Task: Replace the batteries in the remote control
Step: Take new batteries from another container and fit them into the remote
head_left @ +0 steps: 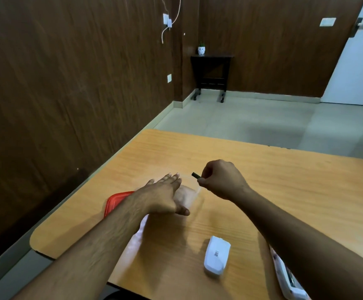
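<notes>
Dark battery (195, 175) is pinched in the right hand (220, 180); left hand (165, 195) lies flat, fingers straight. Insertion into the remote control (289, 280) is judged next.

Single view only; no 2nd cam, so no overlap. Head-worn wide-angle cam, aimed fwd and down over table (273, 169). Near field: both forearms enter from bottom edge, left hand (165, 194) and right hand (221, 180) close to frame centre. Far field: floor, wood-panel wall, side table (211, 74) in far corner. Wide lens bends lines toward the frame edges.
</notes>
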